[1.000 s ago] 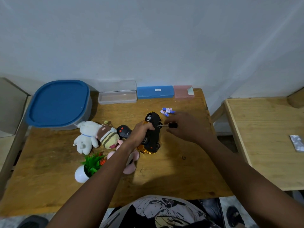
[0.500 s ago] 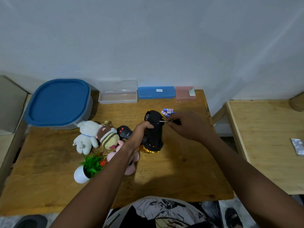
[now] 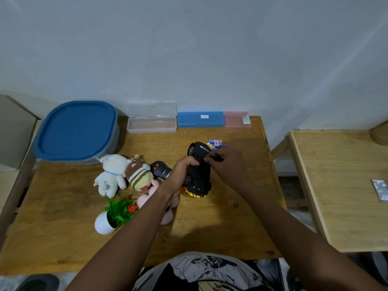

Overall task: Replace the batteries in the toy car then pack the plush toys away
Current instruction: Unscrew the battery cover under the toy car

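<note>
Two hands meet at the toy car (image 3: 199, 175), which is turned over. The left hand (image 3: 182, 171) curls around its matte black plastic underside, with the shiny gold shell facing the wooden table (image 3: 210, 232). The right hand (image 3: 228, 166) pinches a slim screwdriver (image 3: 206, 151), its thin metal shaft angled onto the chassis. Small cylindrical batteries (image 3: 216, 143) lie just beyond the right hand. Fuzzy plush toys (image 3: 111, 175) sit left of the left hand.

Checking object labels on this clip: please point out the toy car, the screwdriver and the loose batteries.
toy car (image 3: 200, 175), head view, on its black underside.
screwdriver (image 3: 206, 150), head view, on the metal shaft.
batteries (image 3: 216, 142), head view, on the small pile's middle.
</note>
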